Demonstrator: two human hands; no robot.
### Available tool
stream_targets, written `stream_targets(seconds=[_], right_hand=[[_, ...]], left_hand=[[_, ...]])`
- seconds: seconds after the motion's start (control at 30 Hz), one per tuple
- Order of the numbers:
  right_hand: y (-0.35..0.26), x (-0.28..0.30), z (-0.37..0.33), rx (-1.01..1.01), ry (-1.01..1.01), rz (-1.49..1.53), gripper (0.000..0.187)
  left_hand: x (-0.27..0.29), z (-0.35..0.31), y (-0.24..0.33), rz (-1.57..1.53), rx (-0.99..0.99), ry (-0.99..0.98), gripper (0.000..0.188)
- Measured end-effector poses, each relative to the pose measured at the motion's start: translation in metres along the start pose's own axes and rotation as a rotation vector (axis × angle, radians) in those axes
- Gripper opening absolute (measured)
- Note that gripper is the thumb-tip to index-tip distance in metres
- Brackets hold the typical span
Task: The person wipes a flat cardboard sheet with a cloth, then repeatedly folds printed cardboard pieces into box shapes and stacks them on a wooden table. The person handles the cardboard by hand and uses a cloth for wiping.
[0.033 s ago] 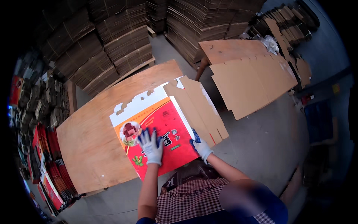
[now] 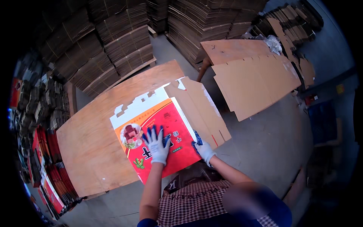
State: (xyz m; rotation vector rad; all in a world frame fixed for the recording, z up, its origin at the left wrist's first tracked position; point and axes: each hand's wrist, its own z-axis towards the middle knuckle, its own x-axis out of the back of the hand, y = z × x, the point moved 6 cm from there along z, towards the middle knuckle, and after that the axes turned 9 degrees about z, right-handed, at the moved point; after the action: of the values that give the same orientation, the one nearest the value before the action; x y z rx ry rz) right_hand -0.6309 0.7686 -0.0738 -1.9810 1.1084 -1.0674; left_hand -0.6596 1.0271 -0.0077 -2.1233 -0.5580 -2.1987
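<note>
A red and orange printed carton sheet (image 2: 176, 123) with a white cut-out edge lies on the wooden table (image 2: 90, 147). A picture of food in a bowl and a green plant show on its face. Beneath its right side sticks out a flat brown cardboard blank (image 2: 202, 109). My left hand (image 2: 156, 146), in a white glove with blue fingers, rests flat on the red face, fingers spread. At the sheet's right edge my right hand (image 2: 203, 149), gloved alike, is closed around the edge. Its fingertips are partly hidden.
Another wooden table (image 2: 242, 51) stands at the right, with a large brown cardboard sheet (image 2: 259, 83) on it. Tall stacks of flat cardboard (image 2: 124, 49) rise behind. Bundles of red printed cartons (image 2: 56, 181) stand at the left. A crumpled pale wrapping (image 2: 273, 44) lies far right.
My left hand has slid a little to the right across the red face, uncovering more of the print on its left. My right hand stays at the edge.
</note>
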Motion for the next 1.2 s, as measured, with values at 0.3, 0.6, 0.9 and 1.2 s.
stream_targets(seconds=[0.3,0.6,0.9,1.2], right_hand=[[-0.083,0.163,0.078,0.310,0.369,-0.261,0.036],[-0.150,0.114,0.092,0.117,-0.392,0.397,0.033],[-0.199,-0.013,0.159,0.861,-0.168,-0.654,0.056],[-0.196,-0.028,0.160,0.835,-0.130,-0.842,0.056]], left_hand=[[-0.013,0.042,0.050,0.105,-0.071,-0.095,0.071],[-0.012,0.044,0.045,0.045,-0.044,-0.079,0.066],[-0.018,0.045,0.044,0.031,-0.033,-0.125,0.058],[-0.020,0.047,0.044,0.054,-0.022,-0.136,0.058]])
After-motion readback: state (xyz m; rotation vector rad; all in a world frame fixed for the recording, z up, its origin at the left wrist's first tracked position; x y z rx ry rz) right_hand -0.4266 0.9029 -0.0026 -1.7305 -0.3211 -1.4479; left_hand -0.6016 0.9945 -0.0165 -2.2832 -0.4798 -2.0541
